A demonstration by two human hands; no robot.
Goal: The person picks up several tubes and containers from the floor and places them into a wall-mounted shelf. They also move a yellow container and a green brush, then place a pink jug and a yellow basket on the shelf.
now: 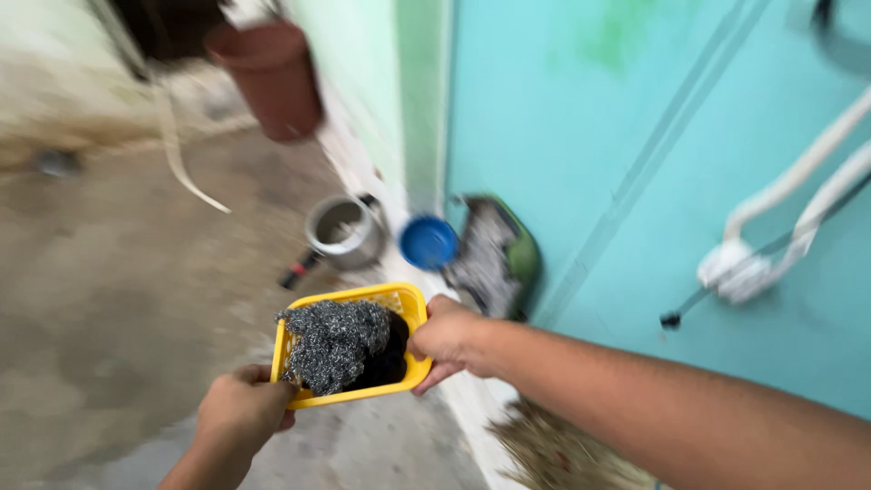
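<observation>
Here, small yellow plastic basket [410, 313] with grey steel-wool scourer [333, 343] inside, held above concrete floor [118, 299]: left hand [243, 410] closed on near-left corner, right hand [451, 340] gripping right rim; long axis slanting away.

A wad of grey steel wool [334, 343] lies in a small yellow plastic basket [410, 307], gripped by the left hand [243, 410] at its near left corner and the right hand [451, 340] at its right rim. Beyond the basket, a round metal pot [343, 230] stands on the concrete floor [118, 290], with a blue round lid [428, 242] just right of it against the wall's foot. Farther back, a brown plastic bucket [269, 77] stands beside the turquoise wall [581, 118], and white pipes [798, 195] run along that wall at the right.
</observation>
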